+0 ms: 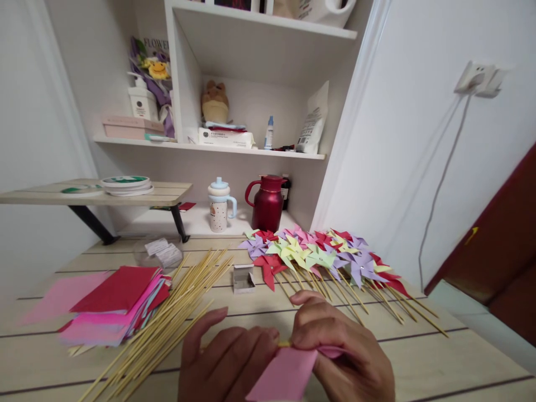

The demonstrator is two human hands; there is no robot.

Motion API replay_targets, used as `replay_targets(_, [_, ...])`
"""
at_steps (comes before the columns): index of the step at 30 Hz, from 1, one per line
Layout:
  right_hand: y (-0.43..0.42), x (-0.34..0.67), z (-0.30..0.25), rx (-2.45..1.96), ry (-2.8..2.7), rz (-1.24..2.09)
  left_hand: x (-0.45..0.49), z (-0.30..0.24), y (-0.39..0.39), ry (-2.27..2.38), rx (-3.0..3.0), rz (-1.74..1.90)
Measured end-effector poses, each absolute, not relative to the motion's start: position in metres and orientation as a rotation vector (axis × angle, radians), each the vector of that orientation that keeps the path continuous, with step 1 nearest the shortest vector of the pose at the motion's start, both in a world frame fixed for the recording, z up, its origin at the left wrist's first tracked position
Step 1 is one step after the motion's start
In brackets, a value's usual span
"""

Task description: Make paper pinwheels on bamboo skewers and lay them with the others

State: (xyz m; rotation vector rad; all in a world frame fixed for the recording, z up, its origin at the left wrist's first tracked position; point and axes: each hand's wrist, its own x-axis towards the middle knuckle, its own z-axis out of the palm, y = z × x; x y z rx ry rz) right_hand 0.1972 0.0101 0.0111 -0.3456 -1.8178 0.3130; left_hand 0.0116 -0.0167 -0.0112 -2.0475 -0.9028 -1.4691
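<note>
The pink paper (288, 375) is positioned over the near part of the table (422, 363); the right hand (345, 346) grips its upper edge beside a yellow stick (285, 344); the left hand (234, 363) is closed around the stick; beyond lie a paper stack (119, 290) and loose sticks (176, 310) at left, a small box (244, 282) at centre, pinwheels (310, 251) at right.

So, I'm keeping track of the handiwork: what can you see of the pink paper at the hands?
The pink paper looks thin, matte and plain. One broad flap slants down and left towards the near edge of view; a smaller part shows right of the thumb. The right hand pinches it, hiding its middle, so its full shape cannot be told. A yellowish stick shows at its top edge, beside the left hand.
</note>
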Motion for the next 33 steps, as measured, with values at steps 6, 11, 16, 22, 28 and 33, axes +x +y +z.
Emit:
replay_targets(6, [0.010, 0.198, 0.008, -0.347, -1.797, 0.291, 0.014, -0.005, -0.027, -0.947, -1.998, -1.387])
replay_targets(11, [0.013, 0.196, 0.000, -0.333, -1.649, 0.342, 0.019, -0.007, -0.024, -0.925, -1.941, -1.404])
replay_targets(16, [0.014, 0.197, 0.001, -0.299, -1.728, 0.327, 0.020, -0.012, -0.017, -0.885, -1.843, -1.469])
replay_targets(22, [0.012, 0.199, 0.007, -0.323, -1.759, 0.317, 0.014, -0.017, -0.018, -0.958, -1.924, -1.479])
replay_targets(28, [0.014, 0.200, 0.004, -0.355, -1.771, 0.272, 0.013, -0.017, -0.020, -0.949, -1.922, -1.450])
replay_targets(33, [0.017, 0.198, 0.001, -0.374, -1.784, 0.302, 0.019, -0.019, -0.017, -0.921, -1.874, -1.450])
